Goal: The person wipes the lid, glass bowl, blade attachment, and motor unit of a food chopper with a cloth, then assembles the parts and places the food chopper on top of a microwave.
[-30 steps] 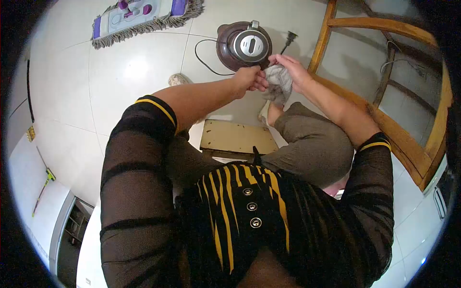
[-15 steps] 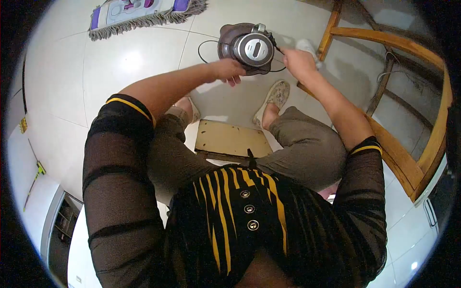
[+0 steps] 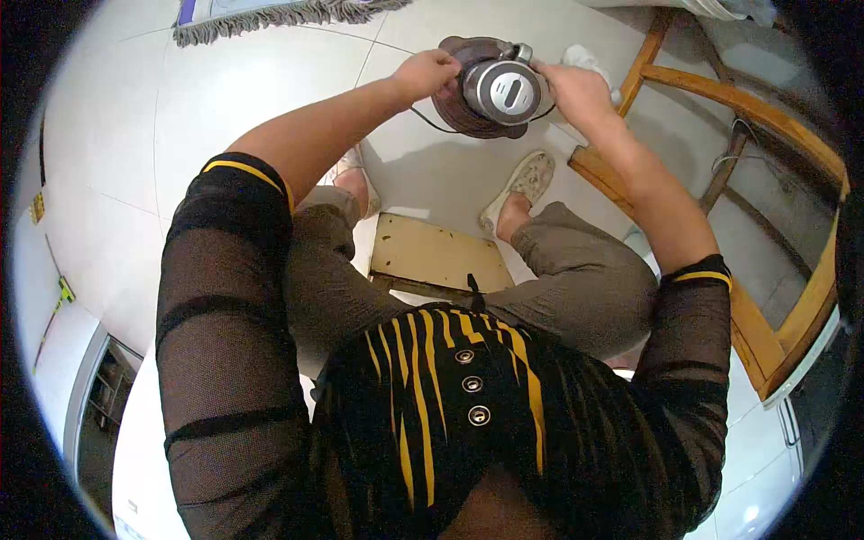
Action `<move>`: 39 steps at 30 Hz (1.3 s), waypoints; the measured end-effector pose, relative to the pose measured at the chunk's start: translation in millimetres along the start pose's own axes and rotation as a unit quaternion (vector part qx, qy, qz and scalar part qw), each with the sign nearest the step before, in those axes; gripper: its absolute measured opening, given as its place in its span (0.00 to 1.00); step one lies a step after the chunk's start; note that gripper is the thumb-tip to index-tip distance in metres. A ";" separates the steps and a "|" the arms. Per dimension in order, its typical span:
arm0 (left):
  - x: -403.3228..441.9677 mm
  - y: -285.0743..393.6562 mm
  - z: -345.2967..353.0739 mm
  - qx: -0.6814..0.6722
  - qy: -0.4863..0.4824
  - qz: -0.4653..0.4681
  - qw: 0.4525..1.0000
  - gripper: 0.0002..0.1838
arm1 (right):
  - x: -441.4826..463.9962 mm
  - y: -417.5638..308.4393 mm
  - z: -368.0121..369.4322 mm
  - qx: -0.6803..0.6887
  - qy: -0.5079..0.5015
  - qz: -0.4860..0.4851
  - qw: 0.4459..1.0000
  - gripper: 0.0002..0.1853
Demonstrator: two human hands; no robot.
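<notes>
A round appliance [image 3: 510, 94] with a silver top and a metal side handle stands on a brown base with a wavy edge [image 3: 462, 47], low between my feet. Thin black cord [image 3: 429, 121] loops around its near side. At the left of the appliance, my left hand [image 3: 428, 76] is closed in a pinch, apparently on the cord; the fingertips partly hide it. On the opposite side my right hand [image 3: 579, 95] is bent in by the handle, its fingers closed, seemingly on the cord's other stretch. The exact grip there is partly hidden.
A wooden chair frame [image 3: 751, 88] lies along the right side. A white object [image 3: 589, 65] is on the floor behind my right hand. A grey-fringed mop [image 3: 288, 16] rests at the top left. A small cream stool or board [image 3: 441, 252] sits between my legs.
My left hand has moved up and away from me, from the appliance's near left to its far left side. The cord loop at the left is drawn in. My right hand stays beside the handle.
</notes>
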State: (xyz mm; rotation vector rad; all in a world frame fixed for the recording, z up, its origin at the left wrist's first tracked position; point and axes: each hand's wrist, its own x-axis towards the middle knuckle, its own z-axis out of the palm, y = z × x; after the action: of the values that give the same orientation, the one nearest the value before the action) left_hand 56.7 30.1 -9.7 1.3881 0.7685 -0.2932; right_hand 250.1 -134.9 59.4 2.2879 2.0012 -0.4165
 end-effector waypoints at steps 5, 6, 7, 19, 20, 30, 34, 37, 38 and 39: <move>-5.9 10.1 -5.3 0.001 -0.024 -0.021 0.999 0.16 | 26.3 -6.5 9.0 0.060 0.002 0.134 0.989 0.15; -7.9 11.9 -8.1 0.008 -0.031 -0.037 0.999 0.16 | 25.7 -4.3 12.4 0.062 0.003 0.133 0.989 0.15; -7.0 13.9 -14.0 0.010 -0.029 -0.036 0.999 0.16 | 23.8 0.1 11.7 0.111 -0.022 0.174 0.978 0.16; -238.8 157.8 -5.3 -0.007 -0.253 0.230 0.940 0.13 | -84.9 41.8 98.5 0.152 -0.373 0.034 0.915 0.17; -238.8 166.2 12.4 -0.024 -0.255 0.236 0.937 0.12 | -81.8 29.4 95.5 0.161 -0.400 0.063 0.900 0.17; -266.5 209.1 50.7 -0.208 -0.284 0.351 0.868 0.10 | -64.1 14.2 93.7 0.300 -0.318 -0.005 0.899 0.18; -279.7 215.3 43.1 -0.285 -0.289 0.382 0.830 0.10 | -72.8 28.0 169.9 0.318 -0.328 0.004 0.889 0.18; -285.6 220.4 34.3 -0.342 -0.299 0.409 0.791 0.10 | -79.2 -5.1 126.9 0.427 -0.311 0.177 0.831 0.18; -291.8 221.3 34.4 -0.360 -0.300 0.417 0.779 0.10 | -78.2 -23.4 99.3 0.505 -0.302 0.353 0.728 0.18; -288.6 224.3 32.4 -0.376 -0.300 0.425 0.767 0.10 | -75.3 -22.5 111.0 0.506 -0.302 0.350 0.728 0.18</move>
State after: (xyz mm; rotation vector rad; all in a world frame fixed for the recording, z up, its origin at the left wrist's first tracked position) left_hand -7.1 -28.1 346.9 0.6623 -0.3250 0.2796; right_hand 202.4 -229.7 -25.6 2.5243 0.4522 -2.1626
